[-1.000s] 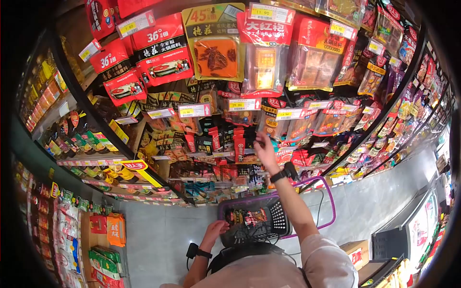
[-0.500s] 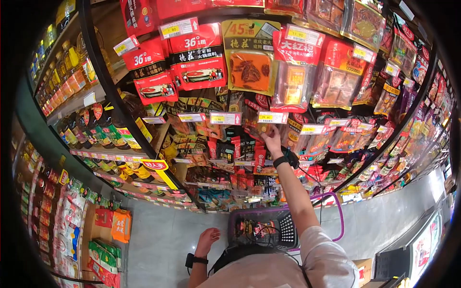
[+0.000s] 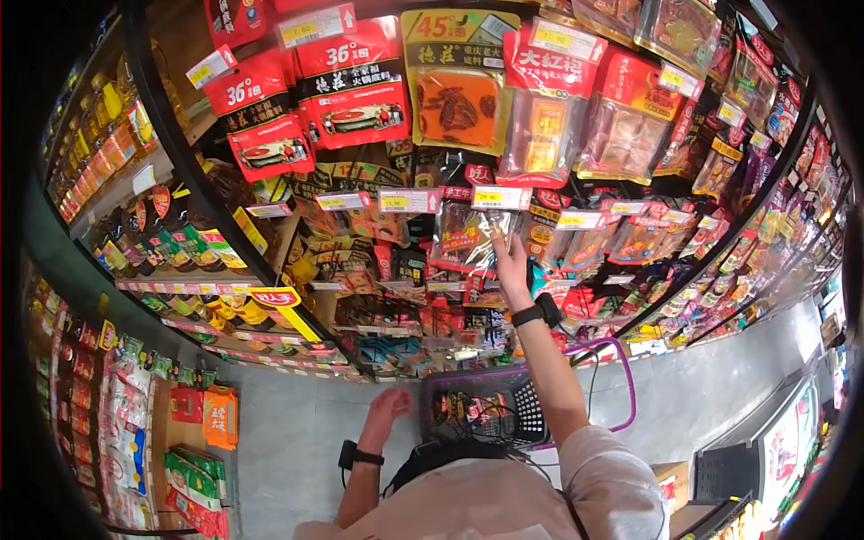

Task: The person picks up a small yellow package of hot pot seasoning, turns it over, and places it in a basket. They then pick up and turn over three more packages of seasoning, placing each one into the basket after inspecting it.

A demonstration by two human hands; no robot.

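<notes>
My right hand (image 3: 511,265) reaches to the hanging display, its fingers closed on the right side of a dark seasoning packet (image 3: 461,236) with red and white lettering. A price tag (image 3: 500,198) hangs in front of the packet's top. Part of the packet's right side is hidden behind my fingers. Low beside the basket, my left hand (image 3: 389,407) is held in the air with its fingers loosely bent and nothing visible in them. A shopping basket (image 3: 533,407) with a purple handle (image 3: 630,396) stands below my right arm and holds several packets.
Red hotpot base packets (image 3: 351,94) and an orange-windowed packet (image 3: 457,99) hang above. A dark shelf post (image 3: 200,153) divides this display from oil bottles (image 3: 110,99) on the left. Bagged goods (image 3: 193,477) stand at lower left. Grey floor (image 3: 297,432) surrounds the basket.
The dark packet has come forward and shows more of its front, with my right hand now at its right side. My left hand has risen slightly. The view has shifted a little.
</notes>
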